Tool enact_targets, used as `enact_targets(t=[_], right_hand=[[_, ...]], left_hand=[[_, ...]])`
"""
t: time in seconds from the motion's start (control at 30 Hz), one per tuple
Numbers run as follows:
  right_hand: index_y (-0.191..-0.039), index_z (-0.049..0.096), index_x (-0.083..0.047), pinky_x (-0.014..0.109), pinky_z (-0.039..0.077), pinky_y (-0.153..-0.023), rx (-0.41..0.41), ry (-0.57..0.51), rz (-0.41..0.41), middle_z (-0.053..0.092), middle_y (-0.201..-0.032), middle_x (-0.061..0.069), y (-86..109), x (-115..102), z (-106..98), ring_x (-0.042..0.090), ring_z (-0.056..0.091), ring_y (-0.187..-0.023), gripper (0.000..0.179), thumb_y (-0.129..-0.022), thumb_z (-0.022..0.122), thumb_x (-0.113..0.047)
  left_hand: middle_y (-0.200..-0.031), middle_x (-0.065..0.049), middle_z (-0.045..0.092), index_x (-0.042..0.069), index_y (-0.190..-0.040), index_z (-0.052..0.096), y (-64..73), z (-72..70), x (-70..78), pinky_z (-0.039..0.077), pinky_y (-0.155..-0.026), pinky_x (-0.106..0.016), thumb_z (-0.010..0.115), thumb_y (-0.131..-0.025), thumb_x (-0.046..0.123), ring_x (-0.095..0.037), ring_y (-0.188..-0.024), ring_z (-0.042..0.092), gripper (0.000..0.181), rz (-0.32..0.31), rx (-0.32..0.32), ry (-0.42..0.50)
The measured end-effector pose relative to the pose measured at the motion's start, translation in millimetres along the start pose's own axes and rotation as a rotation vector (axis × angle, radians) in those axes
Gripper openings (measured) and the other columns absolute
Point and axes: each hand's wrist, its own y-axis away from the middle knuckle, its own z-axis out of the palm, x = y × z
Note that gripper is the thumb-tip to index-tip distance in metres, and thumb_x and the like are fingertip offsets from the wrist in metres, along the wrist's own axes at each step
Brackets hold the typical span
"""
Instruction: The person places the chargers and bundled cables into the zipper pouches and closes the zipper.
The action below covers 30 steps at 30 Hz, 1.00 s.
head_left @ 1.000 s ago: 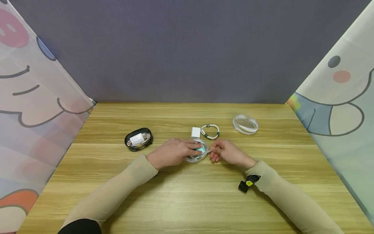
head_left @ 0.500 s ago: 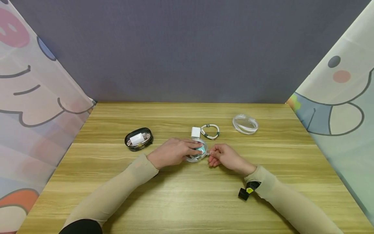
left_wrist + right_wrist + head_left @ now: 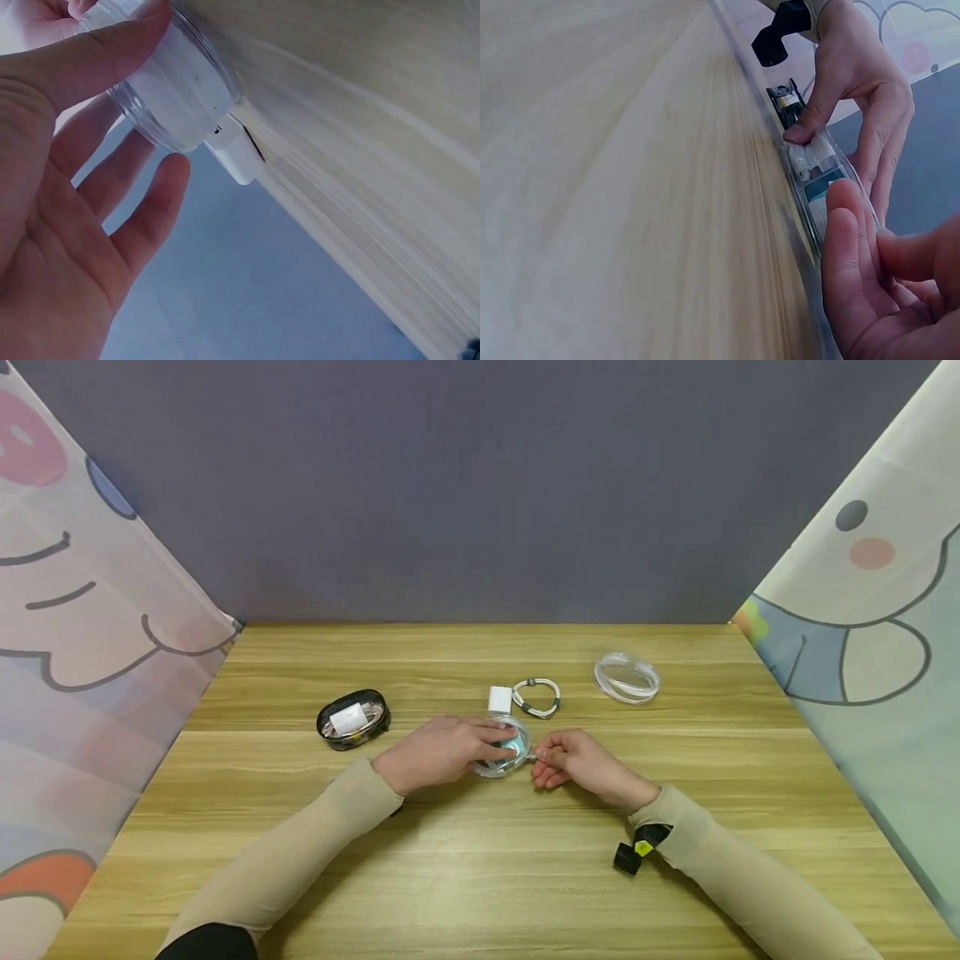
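Since the frame a second ago, the right hand has slid slightly toward the wearer along the clear case's right edge; the left hand stays put. The right fingers pinch what looks like a small zip pull. The left fingers, slightly spread, hold the clear case between thumb and fingertips, mid-tabletop, just in front of a white charger block. The zip could snag if the soft wall buckles or contents catch in its teeth; a loose left grip could let the case skid or twist under the pull. The case is rounded and see-through, thick-rimmed and glossy, showing teal and white inside.
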Motion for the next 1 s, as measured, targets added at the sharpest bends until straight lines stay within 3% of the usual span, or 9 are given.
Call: enact_targets(t=[0.23,0.53,0.73,1.0], right_hand=[[-0.105,0.056,0.014,0.032,0.059,-0.070,0.003,0.027,0.001,0.068,-0.088,0.014,1.6,-4,0,0.021,0.069,-0.077,0.021,-0.105,0.046,-0.005],[-0.111,0.057,0.014,0.032,0.058,-0.070,0.021,0.102,-0.057,0.067,-0.090,0.016,3.5,-2,-10,0.024,0.069,-0.079,0.027,-0.105,0.050,-0.011],[-0.108,0.059,0.013,0.033,0.058,-0.071,0.099,0.191,-0.117,0.068,-0.093,0.019,6.6,-4,-22,0.028,0.070,-0.081,0.024,-0.104,0.052,-0.010],[-0.103,0.061,0.007,0.033,0.058,-0.072,0.226,0.338,-0.194,0.069,-0.093,0.016,7.6,-8,-43,0.026,0.067,-0.083,0.014,-0.102,0.054,-0.004]], left_hand=[[-0.149,0.007,0.048,0.029,-0.135,0.065,4.4,-0.7,-2.4,0.051,-0.096,-0.035,0.078,-0.086,0.008,-0.015,-0.138,0.044,0.055,0.028,-0.008,-0.006],[-0.149,0.006,0.049,0.027,-0.134,0.065,15.2,-1.2,-7.3,0.050,-0.098,-0.037,0.076,-0.087,0.005,-0.015,-0.136,0.045,0.053,0.024,0.013,0.016],[-0.148,0.005,0.050,0.025,-0.134,0.065,22.6,-2.8,-11.6,0.048,-0.100,-0.037,0.071,-0.086,0.000,-0.017,-0.135,0.048,0.054,0.008,0.035,0.017],[-0.144,0.002,0.055,0.020,-0.132,0.067,31.5,-2.8,-19.3,0.047,-0.102,-0.038,0.080,-0.084,0.011,-0.019,-0.131,0.051,0.051,0.005,0.069,-0.020]])
